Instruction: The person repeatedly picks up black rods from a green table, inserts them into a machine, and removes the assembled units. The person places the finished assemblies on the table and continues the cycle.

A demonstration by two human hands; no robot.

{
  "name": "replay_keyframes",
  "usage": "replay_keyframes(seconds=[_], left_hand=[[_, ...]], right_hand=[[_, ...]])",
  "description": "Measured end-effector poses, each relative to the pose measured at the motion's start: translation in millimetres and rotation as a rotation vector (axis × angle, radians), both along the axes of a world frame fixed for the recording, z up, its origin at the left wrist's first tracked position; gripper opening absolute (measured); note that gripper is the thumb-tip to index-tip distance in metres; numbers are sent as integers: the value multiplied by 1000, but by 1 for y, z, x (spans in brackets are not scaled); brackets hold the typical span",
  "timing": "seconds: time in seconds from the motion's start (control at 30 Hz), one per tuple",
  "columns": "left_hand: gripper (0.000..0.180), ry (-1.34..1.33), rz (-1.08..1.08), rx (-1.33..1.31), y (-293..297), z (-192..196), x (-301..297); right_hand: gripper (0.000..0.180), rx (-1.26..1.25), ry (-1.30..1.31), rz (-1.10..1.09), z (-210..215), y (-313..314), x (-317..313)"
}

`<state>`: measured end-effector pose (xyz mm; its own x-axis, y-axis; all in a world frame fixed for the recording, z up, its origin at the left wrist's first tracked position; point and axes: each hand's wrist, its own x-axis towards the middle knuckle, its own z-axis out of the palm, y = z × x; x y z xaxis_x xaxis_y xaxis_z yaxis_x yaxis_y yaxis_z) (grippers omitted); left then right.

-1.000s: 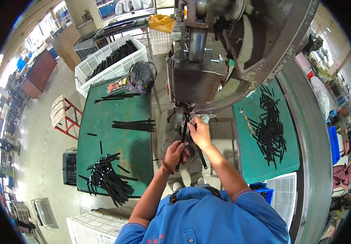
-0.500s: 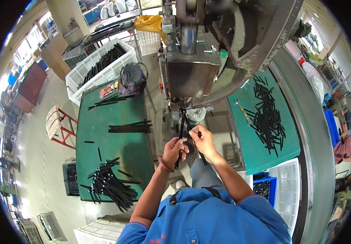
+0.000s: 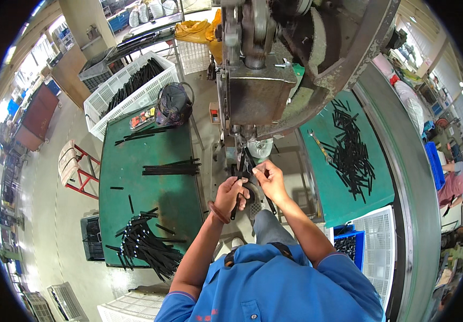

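My left hand (image 3: 230, 194) is closed around a narrow black bar (image 3: 234, 212), whose lower end sticks out below the fingers. A small dark piece lies crosswise at its fingertips. The fingers of my right hand (image 3: 272, 181) are pinched together on a second black strip (image 3: 270, 205), which slants down past the palm. Both strips run up toward the tool of a large metal press (image 3: 261, 99), right under its heavy block. Their upper ends are partly hidden there, so I cannot tell how they meet.
A green table (image 3: 151, 145) at left bears black bars, a bundle of strips and a dark bag (image 3: 174, 104). The right green table (image 3: 317, 198) holds a heap of black pieces and a wrench (image 3: 320, 146). A white crate (image 3: 96, 119) stands far left; a blue bin (image 3: 359, 244) near right.
The press's block sits slightly higher, and the parts above it have shifted. My left hand has moved a little toward the press; the crosswise dark piece shows more clearly. My right hand stays nearly in place.
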<state>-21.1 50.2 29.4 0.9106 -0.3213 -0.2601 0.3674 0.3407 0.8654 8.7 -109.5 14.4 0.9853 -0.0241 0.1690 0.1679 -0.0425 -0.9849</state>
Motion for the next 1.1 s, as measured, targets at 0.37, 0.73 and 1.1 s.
replay_keyframes(seconds=[0.37, 0.73, 1.1], left_hand=[[22, -27, 220, -7, -17, -22, 22], [18, 22, 377, 5, -38, -18, 25], [13, 86, 313, 82, -45, -13, 28]], right_hand=[[7, -213, -76, 159, -15, -17, -56], [12, 49, 26, 5, 8, -37, -5], [16, -358, -507, -90, 2, 4, 81]])
